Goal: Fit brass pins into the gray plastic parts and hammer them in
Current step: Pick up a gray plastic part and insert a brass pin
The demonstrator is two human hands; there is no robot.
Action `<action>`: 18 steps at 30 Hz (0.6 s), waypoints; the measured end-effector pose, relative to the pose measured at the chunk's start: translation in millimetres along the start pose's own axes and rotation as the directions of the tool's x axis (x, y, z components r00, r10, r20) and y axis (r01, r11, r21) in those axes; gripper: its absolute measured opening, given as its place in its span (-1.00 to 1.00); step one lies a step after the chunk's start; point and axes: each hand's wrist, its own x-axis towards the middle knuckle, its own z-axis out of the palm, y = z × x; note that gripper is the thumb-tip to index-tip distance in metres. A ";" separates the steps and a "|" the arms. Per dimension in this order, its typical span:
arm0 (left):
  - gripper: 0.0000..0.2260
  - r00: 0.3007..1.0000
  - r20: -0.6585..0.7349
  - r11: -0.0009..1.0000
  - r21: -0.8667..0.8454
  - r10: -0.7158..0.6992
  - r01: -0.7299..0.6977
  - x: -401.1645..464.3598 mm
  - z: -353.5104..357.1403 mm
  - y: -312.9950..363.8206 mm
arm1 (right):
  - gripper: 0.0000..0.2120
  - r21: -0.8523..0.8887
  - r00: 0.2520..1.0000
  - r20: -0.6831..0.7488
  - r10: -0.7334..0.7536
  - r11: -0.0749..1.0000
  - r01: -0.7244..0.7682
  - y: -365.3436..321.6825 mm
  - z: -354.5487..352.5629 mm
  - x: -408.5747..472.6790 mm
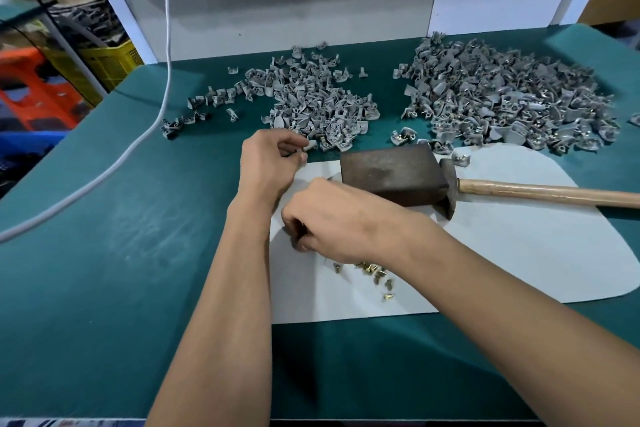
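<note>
Pinching a gray part (310, 145), the left hand (268, 166) waits; the right hand (332, 218), fingers curled, seems to hold brass pins (370, 269); fitting comes next.

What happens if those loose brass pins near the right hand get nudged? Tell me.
The brass pins look small and light, so a nudge would probably scatter them. Their round shanks suggest they may roll in arcs. The flat gray sheet has no visible lip to stop them.
</note>
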 end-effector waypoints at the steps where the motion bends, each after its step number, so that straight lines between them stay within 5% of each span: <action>1: -0.82 1.000 -0.010 1.000 -0.009 -0.003 0.003 0.1 0.6 -0.2 | -0.95 0.016 1.000 0.001 0.000 1.000 0.000 -0.6 1.2 -0.3; 6: -0.90 0.992 -0.123 0.993 -0.110 0.021 -0.035 -0.1 0.0 5.4 | -0.82 0.071 0.997 -0.059 -0.047 0.996 0.051 5.2 -3.2 -6.8; 10: -0.93 0.996 -0.089 0.879 -0.476 0.001 -0.044 -4.8 1.9 16.8 | -0.89 0.259 0.955 -0.295 0.004 0.963 0.076 28.5 -15.9 -20.8; 15: -0.89 0.999 0.030 0.706 -0.708 0.028 0.001 -12.4 18.8 43.0 | -0.92 0.417 0.746 -0.600 0.290 0.909 -0.018 82.1 -21.9 -43.5; 18: -0.87 0.988 0.133 0.684 -0.729 0.078 0.044 -19.0 27.8 53.7 | -0.90 0.555 0.656 -0.621 0.429 0.832 -0.019 104.1 -14.7 -48.3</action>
